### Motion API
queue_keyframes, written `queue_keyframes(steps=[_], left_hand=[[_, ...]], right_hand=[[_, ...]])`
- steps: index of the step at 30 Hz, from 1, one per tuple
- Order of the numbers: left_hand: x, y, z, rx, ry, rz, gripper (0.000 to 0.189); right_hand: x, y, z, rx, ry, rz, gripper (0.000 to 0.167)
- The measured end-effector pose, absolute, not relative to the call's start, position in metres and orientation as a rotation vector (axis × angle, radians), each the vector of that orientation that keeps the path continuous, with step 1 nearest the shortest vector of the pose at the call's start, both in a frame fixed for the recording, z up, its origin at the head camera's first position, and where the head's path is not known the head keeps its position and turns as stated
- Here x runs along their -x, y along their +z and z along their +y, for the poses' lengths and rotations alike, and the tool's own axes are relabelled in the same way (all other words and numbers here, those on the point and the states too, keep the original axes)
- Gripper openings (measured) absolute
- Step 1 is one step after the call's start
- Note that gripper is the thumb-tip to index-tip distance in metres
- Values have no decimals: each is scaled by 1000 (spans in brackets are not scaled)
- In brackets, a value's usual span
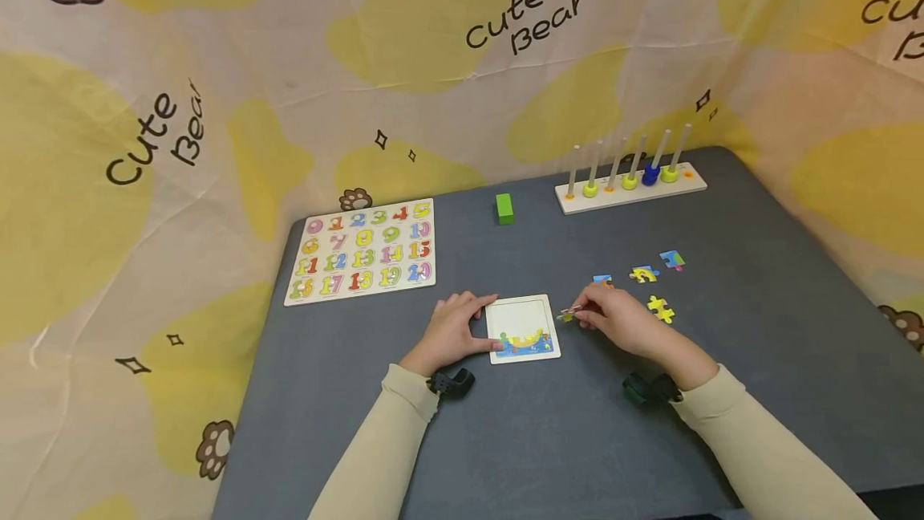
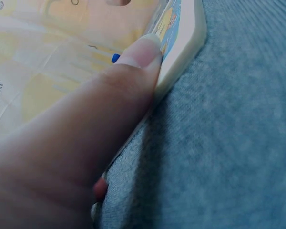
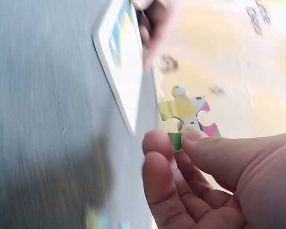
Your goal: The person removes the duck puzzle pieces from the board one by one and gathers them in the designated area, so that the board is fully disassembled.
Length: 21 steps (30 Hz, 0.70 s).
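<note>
A small white puzzle board (image 1: 520, 307) lies on the table, its lower part filled with blue and yellow pieces. My left hand (image 1: 451, 327) is at the board's left side; its thumb (image 2: 138, 52) presses on the lower left edge and a finger reaches the upper left corner. Just right of the board, my right hand (image 1: 613, 315) pinches a jigsaw piece (image 3: 183, 107) between thumb and fingertips. This piece is yellow, white, pink and green, and is held apart from the board. Loose jigsaw pieces (image 1: 660, 309) lie beyond and beside the right hand, one partly hidden behind it.
A number board (image 1: 361, 253) rests at the back left of the dark table (image 1: 346, 424). At the back stands a green block (image 1: 504, 209). A white peg stand (image 1: 631, 192) with coloured rings is at the back right, before the patterned cloth (image 1: 433, 46).
</note>
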<state>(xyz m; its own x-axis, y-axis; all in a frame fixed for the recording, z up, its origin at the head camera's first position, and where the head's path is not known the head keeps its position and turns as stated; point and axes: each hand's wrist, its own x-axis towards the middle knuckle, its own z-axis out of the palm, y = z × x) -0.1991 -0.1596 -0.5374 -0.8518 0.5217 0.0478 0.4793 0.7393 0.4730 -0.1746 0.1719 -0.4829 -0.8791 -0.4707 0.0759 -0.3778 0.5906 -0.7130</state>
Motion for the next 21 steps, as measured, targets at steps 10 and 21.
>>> queue_keyframes(steps=[10,21], left_hand=[[199,-535,-159,-827,735,2852,89],[199,-536,-158,-812,736,2842,90]], right_hand=[[179,-466,258,478,-1084,2879,20],[183,-480,317,76,-877,2903,24]])
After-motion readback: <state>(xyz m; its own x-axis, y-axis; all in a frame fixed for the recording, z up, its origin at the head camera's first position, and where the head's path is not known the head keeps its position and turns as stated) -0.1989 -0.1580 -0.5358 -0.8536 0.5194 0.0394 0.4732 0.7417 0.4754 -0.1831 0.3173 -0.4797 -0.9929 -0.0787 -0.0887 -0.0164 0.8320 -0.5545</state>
